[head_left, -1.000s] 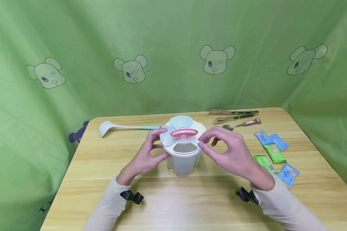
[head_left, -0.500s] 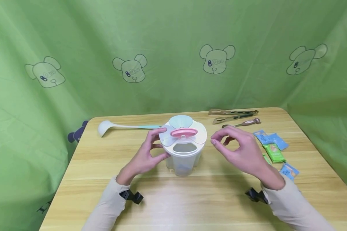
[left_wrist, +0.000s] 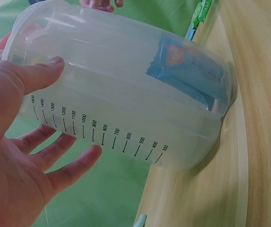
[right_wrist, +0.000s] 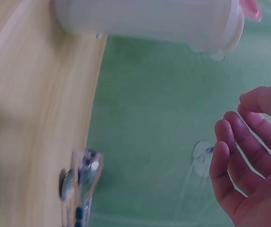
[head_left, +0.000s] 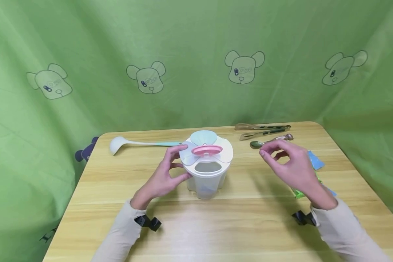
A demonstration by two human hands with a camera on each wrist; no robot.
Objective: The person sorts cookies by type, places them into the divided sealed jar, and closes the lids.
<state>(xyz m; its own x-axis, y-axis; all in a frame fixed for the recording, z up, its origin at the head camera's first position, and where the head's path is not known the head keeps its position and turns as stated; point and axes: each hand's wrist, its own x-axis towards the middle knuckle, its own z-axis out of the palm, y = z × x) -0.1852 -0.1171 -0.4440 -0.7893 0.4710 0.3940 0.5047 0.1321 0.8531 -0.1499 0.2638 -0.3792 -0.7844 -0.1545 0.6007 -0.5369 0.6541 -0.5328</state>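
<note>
A translucent storage container (head_left: 207, 185) with a measuring scale stands upright on the table. Its white lid (head_left: 227, 150) has petal-shaped flaps; the pink flap (head_left: 207, 150) is raised and the front opening lies uncovered. My left hand (head_left: 163, 174) grips the container near the top, thumb in front and fingers on the far side. Through the wall in the left wrist view, a blue snack packet (left_wrist: 187, 71) lies at the bottom. My right hand (head_left: 289, 163) hovers to the right of the container, fingers loosely bent and holding nothing, and partly hides several snack packets (head_left: 315, 160).
A ladle (head_left: 131, 142) with a pale blue handle lies at the back left. Brown tongs (head_left: 258, 131) and a spoon (head_left: 257, 144) lie at the back right of the wooden table (head_left: 118, 203). A green curtain (head_left: 190, 102) hangs behind the table.
My right hand has left the lid and moved right, over toward the snack packets, covering more of them. My left hand keeps its hold and the container stays in place.
</note>
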